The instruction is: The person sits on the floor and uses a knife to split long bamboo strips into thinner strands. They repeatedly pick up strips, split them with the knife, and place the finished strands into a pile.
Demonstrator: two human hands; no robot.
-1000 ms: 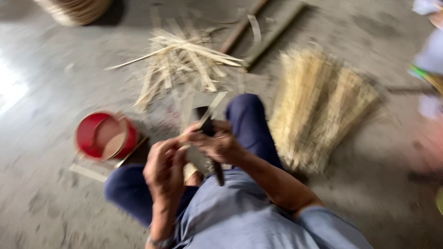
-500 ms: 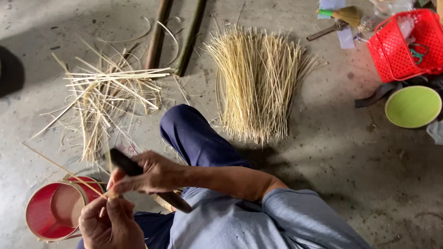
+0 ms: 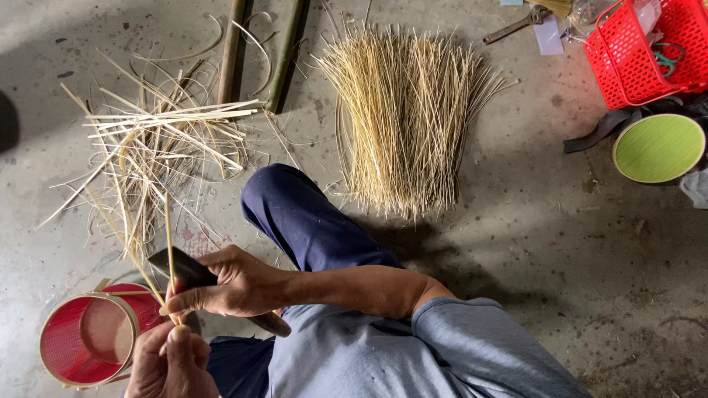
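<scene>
My right hand (image 3: 228, 284) grips a dark-bladed knife (image 3: 181, 267) with a wooden handle, low in the left of the head view. My left hand (image 3: 171, 362) sits just below it and pinches a thin bamboo strip (image 3: 168, 250) that stands up past the blade. The blade rests against the strip where the two hands meet. My bent knee in blue trousers (image 3: 310, 221) lies right of the hands.
A red round container with a bamboo rim (image 3: 88, 339) sits bottom left. Loose bamboo offcuts (image 3: 155, 147) lie at left, a neat bundle of thin sticks (image 3: 405, 118) ahead, two bamboo poles (image 3: 258, 44) at the top. A red plastic basket (image 3: 649, 51) and a green lid (image 3: 658, 147) are at right.
The view has swung and steadied from a blurred frame. My hands stay together on the knife and strip, now lower left, with the strip more upright.
</scene>
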